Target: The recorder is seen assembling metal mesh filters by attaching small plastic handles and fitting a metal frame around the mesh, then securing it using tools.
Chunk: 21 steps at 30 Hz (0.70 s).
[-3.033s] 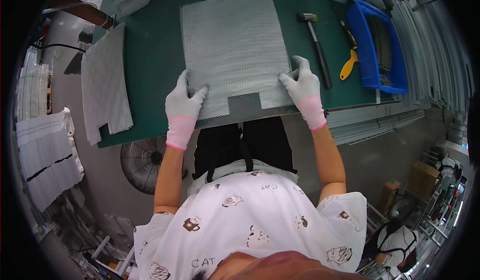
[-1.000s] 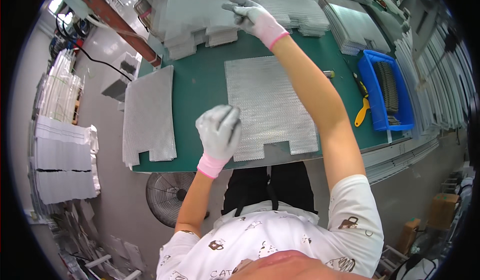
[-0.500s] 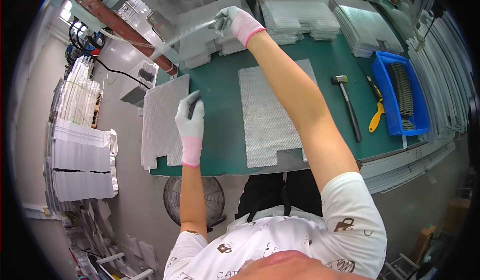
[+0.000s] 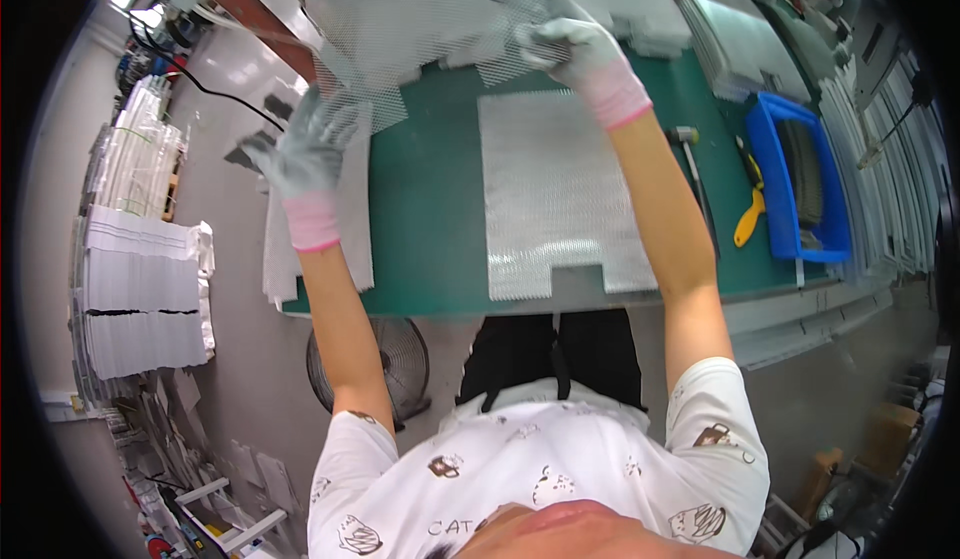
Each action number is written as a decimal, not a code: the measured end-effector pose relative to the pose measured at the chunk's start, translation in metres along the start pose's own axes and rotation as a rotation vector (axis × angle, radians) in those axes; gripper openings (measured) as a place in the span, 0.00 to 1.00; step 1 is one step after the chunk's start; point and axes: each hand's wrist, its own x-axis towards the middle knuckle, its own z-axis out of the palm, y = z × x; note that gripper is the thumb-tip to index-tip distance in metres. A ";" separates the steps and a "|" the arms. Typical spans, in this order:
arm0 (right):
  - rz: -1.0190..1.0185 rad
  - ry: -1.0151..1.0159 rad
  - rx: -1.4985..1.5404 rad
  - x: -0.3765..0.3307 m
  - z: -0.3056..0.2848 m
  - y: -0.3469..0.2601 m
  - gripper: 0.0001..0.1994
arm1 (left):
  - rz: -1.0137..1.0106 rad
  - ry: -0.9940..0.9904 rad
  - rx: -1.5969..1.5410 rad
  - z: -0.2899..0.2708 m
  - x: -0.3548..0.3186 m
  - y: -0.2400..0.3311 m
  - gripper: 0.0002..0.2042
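Note:
Both my hands wear light gloves with pink cuffs. My right hand (image 4: 580,59), smeared by motion, pinches the right edge of a see-through perforated mesh sheet (image 4: 420,19) raised over the far side of the bench. My left hand (image 4: 308,154) is open with fingers spread, by the sheet's lower left corner; whether it touches the mesh I cannot tell. Another mesh sheet (image 4: 560,189), notched at its near edge, lies flat on the green bench top (image 4: 425,229). Below my left hand, a similar notched sheet (image 4: 335,229) lies at the bench's left edge.
At the right are a hammer (image 4: 692,159), a yellow-handled tool (image 4: 750,214) and a blue bin (image 4: 845,229) with a stack of dark parts inside. Stacked sheets (image 4: 740,39) stand along the far side. A rust-red post (image 4: 245,9) rises far left; a fan (image 4: 400,369) is below the bench.
My right hand has moved right and nearer with the mesh sheet, which now spreads out in front of me. My left hand has moved left and farther, its fingers opening.

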 end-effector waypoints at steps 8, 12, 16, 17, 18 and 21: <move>0.183 0.336 -0.852 -0.193 0.001 -0.047 0.27 | -0.096 0.084 0.950 0.095 -0.086 -0.089 0.22; 0.298 0.634 -1.071 -0.248 0.010 -0.028 0.24 | -0.267 0.100 1.082 0.089 -0.112 -0.128 0.32; 0.341 0.698 -1.114 -0.277 0.007 -0.012 0.24 | -0.289 0.103 1.212 0.089 -0.121 -0.144 0.38; 0.333 0.717 -1.145 -0.281 0.007 -0.008 0.24 | -0.275 0.052 1.243 0.088 -0.122 -0.147 0.38; 0.346 0.732 -1.159 -0.283 0.004 -0.005 0.23 | -0.275 0.051 1.245 0.086 -0.121 -0.151 0.38; 0.326 0.752 -1.219 -0.289 -0.007 0.003 0.23 | -0.164 -0.006 1.264 0.078 -0.120 -0.161 0.38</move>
